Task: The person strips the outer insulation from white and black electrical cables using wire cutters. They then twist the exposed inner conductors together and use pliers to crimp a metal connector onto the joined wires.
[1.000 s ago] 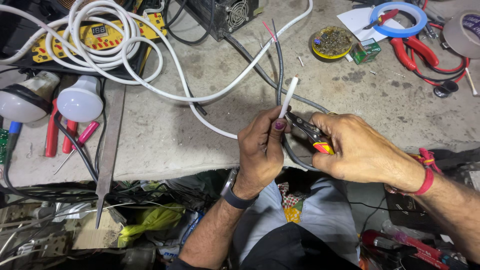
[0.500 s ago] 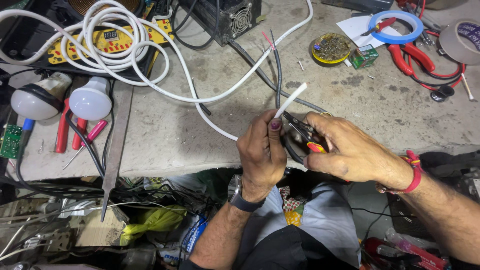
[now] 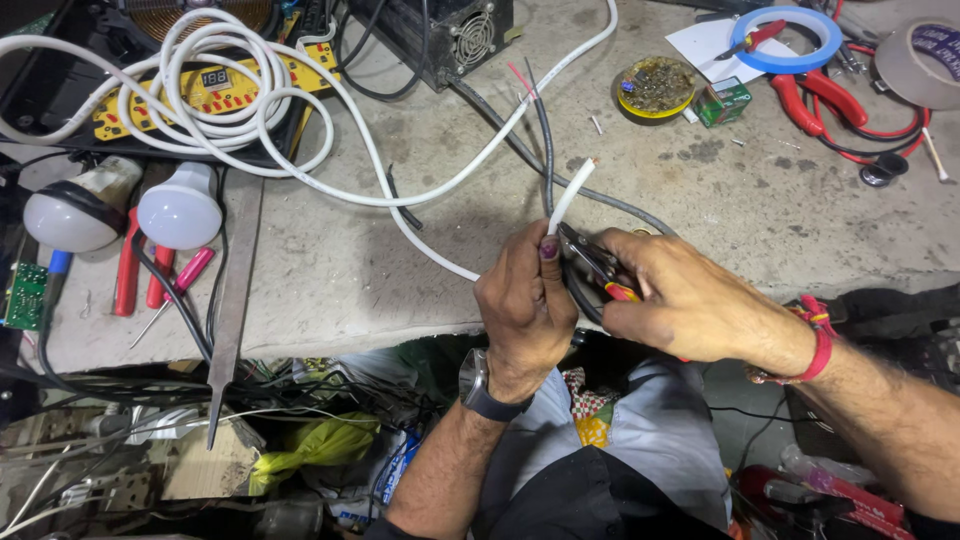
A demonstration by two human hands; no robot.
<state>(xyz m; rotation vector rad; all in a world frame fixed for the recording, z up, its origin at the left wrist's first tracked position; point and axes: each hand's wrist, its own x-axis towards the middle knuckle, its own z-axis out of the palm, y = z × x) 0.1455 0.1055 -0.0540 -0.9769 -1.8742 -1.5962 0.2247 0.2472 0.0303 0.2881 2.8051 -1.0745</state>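
— What is held, and where?

— A white cable (image 3: 570,196) is pinched upright by the left hand (image 3: 527,305), its fingers pressed together around it, just above the front edge of the table (image 3: 420,250). Its cut tip is seen pointing up and to the right. Pliers (image 3: 597,268) with red and yellow handles are gripped by the right hand (image 3: 680,300), fingers closed on the handles, the tip set against the cable just beside the left thumb.

— What is found around them?

— A thin grey wire (image 3: 545,150) and a dark cable (image 3: 520,150) are seen behind the white one. A coil of white cable (image 3: 215,100) is laid on a yellow panel (image 3: 215,85) far left, two bulbs (image 3: 180,210) beside it. Nothing is placed between hands and cable.

— Any containers?

— A round yellow-rimmed dish (image 3: 656,87) filled with small metal bits is set well behind, a small green box (image 3: 725,100) beside it.
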